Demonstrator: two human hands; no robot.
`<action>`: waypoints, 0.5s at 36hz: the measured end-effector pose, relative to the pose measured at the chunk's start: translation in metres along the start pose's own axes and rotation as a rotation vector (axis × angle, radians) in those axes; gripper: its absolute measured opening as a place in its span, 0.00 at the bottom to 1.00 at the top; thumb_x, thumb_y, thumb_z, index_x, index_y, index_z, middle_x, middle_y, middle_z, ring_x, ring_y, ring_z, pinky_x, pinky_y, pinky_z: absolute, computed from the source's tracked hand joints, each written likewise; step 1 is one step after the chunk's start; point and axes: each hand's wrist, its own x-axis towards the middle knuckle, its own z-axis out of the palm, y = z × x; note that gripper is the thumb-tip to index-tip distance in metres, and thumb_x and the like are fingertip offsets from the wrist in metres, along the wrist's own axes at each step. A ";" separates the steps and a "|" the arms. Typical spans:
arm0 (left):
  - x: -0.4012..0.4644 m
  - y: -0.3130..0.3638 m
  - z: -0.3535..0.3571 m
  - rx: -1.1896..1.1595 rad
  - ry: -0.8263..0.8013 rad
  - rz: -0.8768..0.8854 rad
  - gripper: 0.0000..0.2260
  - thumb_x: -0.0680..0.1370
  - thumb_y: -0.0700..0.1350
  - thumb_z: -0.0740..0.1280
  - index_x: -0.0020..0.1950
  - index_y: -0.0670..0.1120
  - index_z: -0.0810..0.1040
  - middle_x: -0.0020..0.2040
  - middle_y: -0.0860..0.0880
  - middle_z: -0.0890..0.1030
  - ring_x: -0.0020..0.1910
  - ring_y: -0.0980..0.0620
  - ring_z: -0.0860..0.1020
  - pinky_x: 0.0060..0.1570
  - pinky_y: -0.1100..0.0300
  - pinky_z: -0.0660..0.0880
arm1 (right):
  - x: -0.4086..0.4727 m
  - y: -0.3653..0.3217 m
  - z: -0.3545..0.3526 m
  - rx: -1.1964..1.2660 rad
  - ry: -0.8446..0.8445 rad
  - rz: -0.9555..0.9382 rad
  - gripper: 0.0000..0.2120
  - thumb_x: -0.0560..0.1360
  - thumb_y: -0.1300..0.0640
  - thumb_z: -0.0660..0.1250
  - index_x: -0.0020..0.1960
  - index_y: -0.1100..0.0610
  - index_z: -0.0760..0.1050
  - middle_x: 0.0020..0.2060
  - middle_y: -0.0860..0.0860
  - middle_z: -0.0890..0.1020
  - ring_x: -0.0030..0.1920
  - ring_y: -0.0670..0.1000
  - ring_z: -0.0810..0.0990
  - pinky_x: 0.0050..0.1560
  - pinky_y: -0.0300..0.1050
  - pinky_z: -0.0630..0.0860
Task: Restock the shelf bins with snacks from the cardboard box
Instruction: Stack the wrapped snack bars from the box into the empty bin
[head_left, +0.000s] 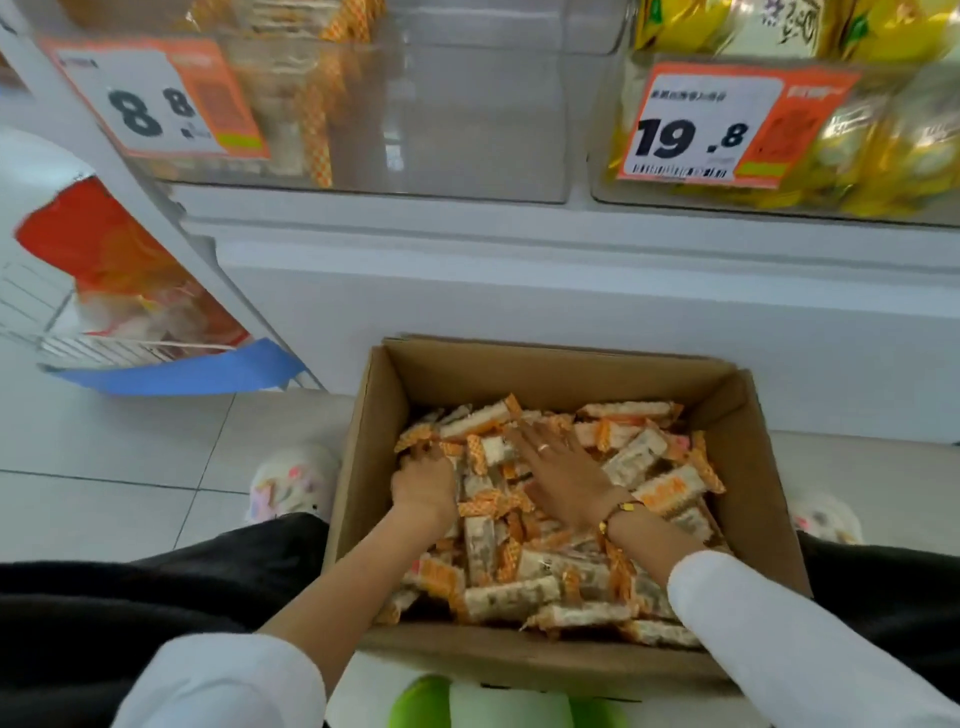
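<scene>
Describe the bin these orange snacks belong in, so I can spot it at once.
Look at the white shelf above the cardboard box. Two clear bins sit on it. The target is the left bin, tagged 8.8: mostly empty with a few orange-wrapped snacks, while its right neighbour holds yellow packs.

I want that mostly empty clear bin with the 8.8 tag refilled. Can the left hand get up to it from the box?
Probably yes. The left hand grips orange-and-white wrapped snack bars in the open brown cardboard box, and nothing visible lies between it and the clear plastic bin above.
</scene>
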 end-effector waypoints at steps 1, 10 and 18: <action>0.001 0.002 0.002 0.022 -0.004 -0.020 0.28 0.79 0.43 0.64 0.74 0.38 0.55 0.72 0.40 0.63 0.70 0.41 0.64 0.60 0.52 0.71 | 0.004 0.001 0.004 0.002 -0.001 0.013 0.35 0.82 0.48 0.55 0.79 0.54 0.38 0.78 0.54 0.45 0.78 0.56 0.45 0.75 0.58 0.48; 0.012 0.011 0.013 -0.221 0.185 0.127 0.18 0.80 0.52 0.62 0.67 0.45 0.68 0.66 0.45 0.71 0.66 0.44 0.68 0.56 0.51 0.72 | 0.017 0.006 0.007 0.016 0.062 0.027 0.24 0.78 0.46 0.64 0.72 0.51 0.66 0.70 0.53 0.66 0.69 0.57 0.63 0.63 0.56 0.68; 0.012 0.013 0.014 -0.010 0.178 0.138 0.22 0.80 0.44 0.62 0.72 0.42 0.60 0.60 0.42 0.77 0.56 0.41 0.77 0.45 0.52 0.73 | -0.005 0.010 -0.021 0.255 -0.049 0.040 0.24 0.82 0.52 0.57 0.77 0.47 0.58 0.57 0.55 0.80 0.52 0.56 0.79 0.45 0.51 0.79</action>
